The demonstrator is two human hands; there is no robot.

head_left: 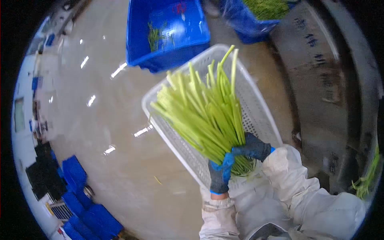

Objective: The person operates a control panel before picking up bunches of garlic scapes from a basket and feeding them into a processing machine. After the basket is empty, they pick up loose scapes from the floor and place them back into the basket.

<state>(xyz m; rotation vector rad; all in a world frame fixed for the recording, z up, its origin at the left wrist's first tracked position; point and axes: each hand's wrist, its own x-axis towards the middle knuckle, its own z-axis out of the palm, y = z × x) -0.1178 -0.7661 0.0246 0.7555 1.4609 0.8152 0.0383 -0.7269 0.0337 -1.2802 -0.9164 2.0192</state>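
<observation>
A thick bundle of long green vegetable stalks (204, 116) fans out over a white perforated plastic basket (262, 102). Its pale cut ends spread toward the far side of the basket, while the other end gathers close to my body. My left hand (221, 174), in a dark and blue work glove, is closed around the lower left of the bundle. From the right, my right hand (257, 147), gloved the same way, wraps the stalks at about the same height. Parts of the fingers are hidden by the stalks.
Beyond the basket stands a blue bin (186, 30) with a few green scraps inside. A second blue bin (256, 32), lined with plastic, holds greens. To the right runs a metal surface (316, 92). Blue crates (92, 216) sit at lower left on the wet floor (108, 176).
</observation>
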